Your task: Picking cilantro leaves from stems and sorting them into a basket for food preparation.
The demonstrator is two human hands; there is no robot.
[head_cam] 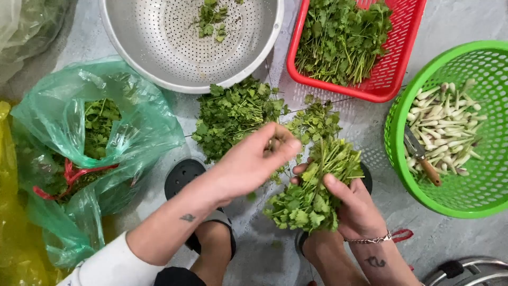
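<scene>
Head view shows my right hand (355, 209) gripping the coriander bunch (315, 185) above my feet while my left hand (254, 159) pinches its stems, so sorting seems underway; next needs a clean pluck.

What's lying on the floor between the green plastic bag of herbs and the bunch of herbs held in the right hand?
In the head view, a loose pile of leafy green herbs lies on the grey floor there, and the left hand reaches across.
</scene>
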